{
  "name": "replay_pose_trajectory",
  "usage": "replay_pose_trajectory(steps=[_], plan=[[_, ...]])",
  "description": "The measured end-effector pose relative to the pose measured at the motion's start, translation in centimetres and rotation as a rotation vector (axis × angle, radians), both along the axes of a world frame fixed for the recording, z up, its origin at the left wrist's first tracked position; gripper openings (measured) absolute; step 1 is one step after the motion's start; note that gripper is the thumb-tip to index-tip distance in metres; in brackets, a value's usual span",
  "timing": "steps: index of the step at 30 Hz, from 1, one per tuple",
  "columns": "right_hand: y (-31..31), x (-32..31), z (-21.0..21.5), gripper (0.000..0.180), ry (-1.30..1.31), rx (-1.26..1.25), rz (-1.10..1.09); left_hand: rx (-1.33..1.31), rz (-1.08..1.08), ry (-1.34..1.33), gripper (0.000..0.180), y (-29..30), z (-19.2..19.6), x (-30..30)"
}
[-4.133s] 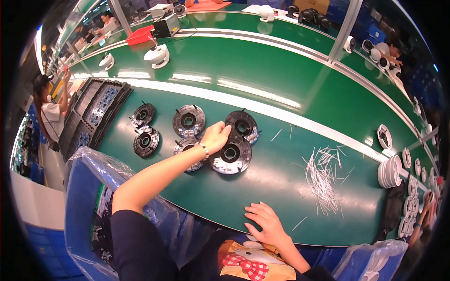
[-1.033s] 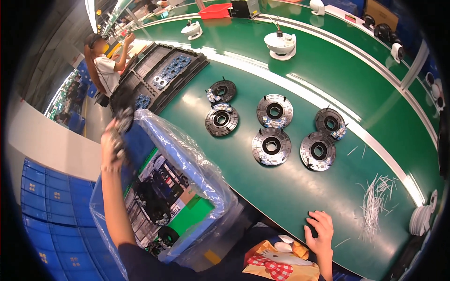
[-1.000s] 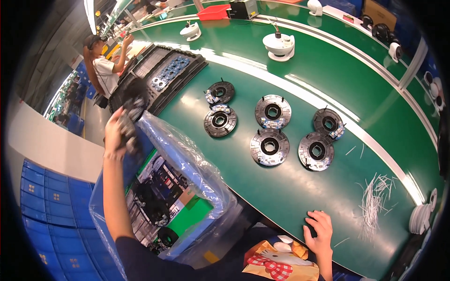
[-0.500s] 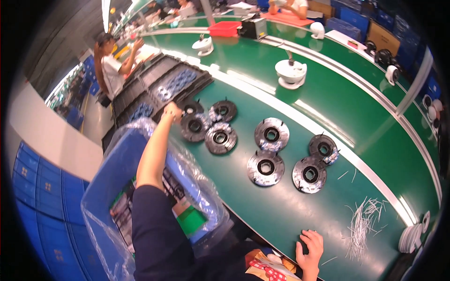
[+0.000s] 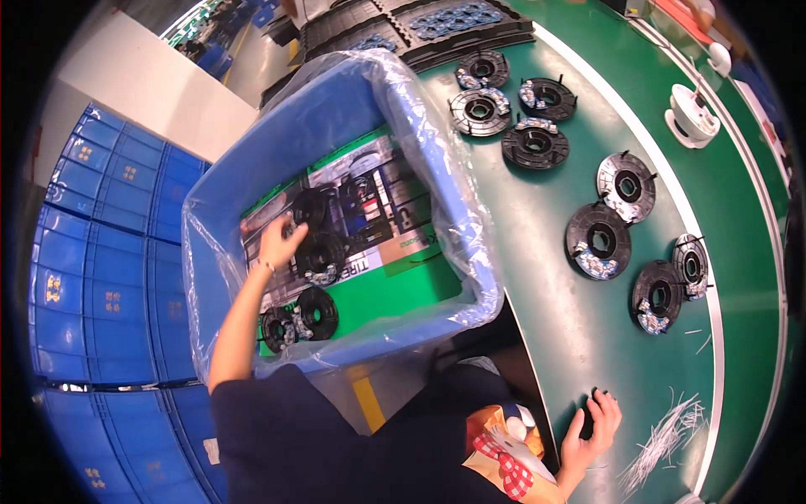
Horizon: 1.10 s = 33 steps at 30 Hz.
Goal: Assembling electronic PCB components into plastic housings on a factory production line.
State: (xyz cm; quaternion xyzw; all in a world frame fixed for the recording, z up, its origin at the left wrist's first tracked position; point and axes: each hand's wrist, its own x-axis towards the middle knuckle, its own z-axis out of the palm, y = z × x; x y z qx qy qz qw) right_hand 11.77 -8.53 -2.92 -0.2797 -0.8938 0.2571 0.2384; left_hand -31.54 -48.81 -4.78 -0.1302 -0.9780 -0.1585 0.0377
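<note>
My left hand (image 5: 280, 242) reaches down into a blue bin (image 5: 220, 197) lined with clear plastic. Its thumb and fingers are bent about the edge of a black disc (image 5: 312, 204); the grip is partly hidden. Beside it in the bin lie another black disc (image 5: 321, 252) and a pair near the bin's lower corner, one of them a ring-shaped disc (image 5: 316, 313). They rest on green and printed sheets. My right hand (image 5: 594, 428) lies at the near edge of the green table, fingers spread, holding nothing.
Several black discs with silvery segments (image 5: 626, 186) lie in groups along the green table (image 5: 579, 336). White strips (image 5: 672, 437) form a loose pile at right. Black trays (image 5: 353, 34) stand beyond the bin; stacked blue crates (image 5: 92, 252) stand at left. A white device (image 5: 693, 118) sits across the rail.
My left hand has left the discs at the table's far end and come down into the bin. The view has swung left and down. My right hand still rests near the table edge.
</note>
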Motion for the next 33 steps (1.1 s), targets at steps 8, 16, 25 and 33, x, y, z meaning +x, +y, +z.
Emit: replay_pose_trajectory(steps=[8,16,25,33], plan=[[-0.2,-0.1,0.1,0.019,-0.033,0.048,0.022,0.17,0.812,-0.291,0.099,1.0,-4.3,0.1],[-0.1,0.1,0.3,0.019,-0.004,0.032,0.0,0.239,0.688,-0.157,0.047,2.8,-6.1,0.2],[-0.1,0.7,0.1,0.019,0.023,-0.012,-0.004,0.232,0.802,-0.244,0.083,3.6,-6.4,-1.1],[-0.5,0.4,0.3,0.019,0.041,-0.022,-0.014,0.263,0.366,-0.152,0.052,7.7,-4.9,2.5]])
